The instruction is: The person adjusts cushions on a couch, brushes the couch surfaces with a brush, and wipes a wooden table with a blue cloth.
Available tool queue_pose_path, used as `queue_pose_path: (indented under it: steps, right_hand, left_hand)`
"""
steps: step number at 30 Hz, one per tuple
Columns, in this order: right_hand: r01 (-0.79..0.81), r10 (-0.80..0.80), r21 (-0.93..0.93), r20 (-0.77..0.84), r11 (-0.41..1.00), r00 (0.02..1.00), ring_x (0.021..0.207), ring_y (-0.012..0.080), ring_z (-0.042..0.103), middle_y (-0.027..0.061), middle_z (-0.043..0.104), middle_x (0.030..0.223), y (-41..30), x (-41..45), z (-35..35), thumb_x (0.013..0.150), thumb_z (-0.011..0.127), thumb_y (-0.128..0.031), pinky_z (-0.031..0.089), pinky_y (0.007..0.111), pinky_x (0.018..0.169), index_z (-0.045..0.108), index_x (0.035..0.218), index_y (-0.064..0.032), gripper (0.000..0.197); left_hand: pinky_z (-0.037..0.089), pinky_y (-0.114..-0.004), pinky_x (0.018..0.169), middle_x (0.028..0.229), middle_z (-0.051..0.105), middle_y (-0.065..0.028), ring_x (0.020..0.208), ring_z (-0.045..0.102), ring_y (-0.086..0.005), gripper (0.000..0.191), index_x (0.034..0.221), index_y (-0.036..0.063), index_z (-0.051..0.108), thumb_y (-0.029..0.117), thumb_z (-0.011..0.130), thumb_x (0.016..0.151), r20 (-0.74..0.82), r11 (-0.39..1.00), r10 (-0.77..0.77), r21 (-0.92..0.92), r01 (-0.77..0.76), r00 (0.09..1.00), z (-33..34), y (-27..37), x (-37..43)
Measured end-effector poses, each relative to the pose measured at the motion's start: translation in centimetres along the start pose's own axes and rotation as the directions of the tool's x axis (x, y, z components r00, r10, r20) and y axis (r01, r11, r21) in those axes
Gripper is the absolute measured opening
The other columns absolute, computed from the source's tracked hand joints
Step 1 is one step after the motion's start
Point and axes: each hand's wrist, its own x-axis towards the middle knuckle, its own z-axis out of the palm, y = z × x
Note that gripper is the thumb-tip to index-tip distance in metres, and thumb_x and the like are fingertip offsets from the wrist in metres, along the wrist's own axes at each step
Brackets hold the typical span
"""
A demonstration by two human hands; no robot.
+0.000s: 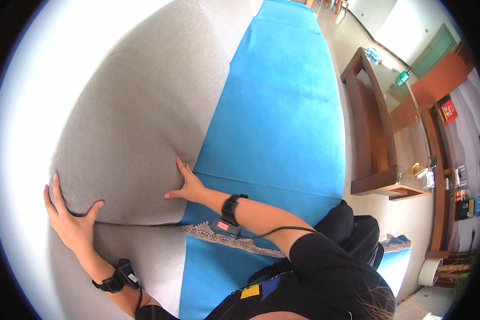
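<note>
A large grey-beige sofa back cushion (136,120) fills the left of the head view. My left hand (72,220) rests on its near left corner, thumb and fingers spread around the edge. On the cushion's lower right side lies my right hand (188,186), fingers apart and pressing into the fabric. Beside the cushion a bright blue cover (276,108) stretches over the seat. Lace trim (224,240) borders the blue cloth below my right forearm. A second grey cushion (140,240) adjoins the first along a dark seam. Each wrist wears a black strap with a small device.
A wooden coffee table (384,128) with a glass top stands to the right, bearing a green bottle (402,78). Farther right is a low wooden cabinet (442,192) with various items. A white pot (429,272) stands at lower right. Tiled floor (400,216) shows between.
</note>
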Motion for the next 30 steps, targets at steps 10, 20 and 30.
queue_pose_path:
  steps: [10,20,30]
  right_hand:
    - [0.122,-0.169,-0.251,-0.176,0.960,0.970,0.131,0.0439,0.016,0.0308,0.014,0.140,-4.5,1.3,-5.2,0.071,0.066,-0.055,0.026,0.048,0.104,0.018,0.141,-0.0123,0.095]
    - [0.127,-0.131,-0.299,0.006,0.946,0.991,0.133,0.0466,0.002,0.0269,-0.001,0.145,-7.8,7.7,-6.7,0.060,0.072,-0.060,0.018,0.055,0.106,0.013,0.143,-0.0213,0.109]
    - [0.242,-0.226,-0.302,0.089,0.922,0.970,0.125,0.0314,0.037,0.0181,0.040,0.135,-4.4,2.9,-12.4,0.073,0.065,-0.051,0.033,0.037,0.101,0.039,0.132,-0.0066,0.078]
  left_hand:
    - [0.045,-0.047,0.089,0.127,0.045,-0.0152,0.112,0.050,-0.0339,0.101,0.129,0.0286,0.043,0.057,0.079,0.039,-0.001,0.998,0.049,0.026,-0.049,0.999,0.8,0.1,1.3]
    - [0.049,-0.047,0.082,0.124,0.046,-0.0180,0.106,0.054,-0.0358,0.098,0.130,0.0277,0.043,0.063,0.075,0.044,-0.032,0.992,0.108,0.064,-0.106,0.994,1.7,-0.6,1.4]
    - [0.048,-0.042,0.082,0.126,0.046,-0.0165,0.104,0.053,-0.0347,0.088,0.127,0.0246,0.044,0.056,0.077,0.051,-0.054,0.997,0.054,0.049,-0.051,0.997,2.3,0.9,1.5]
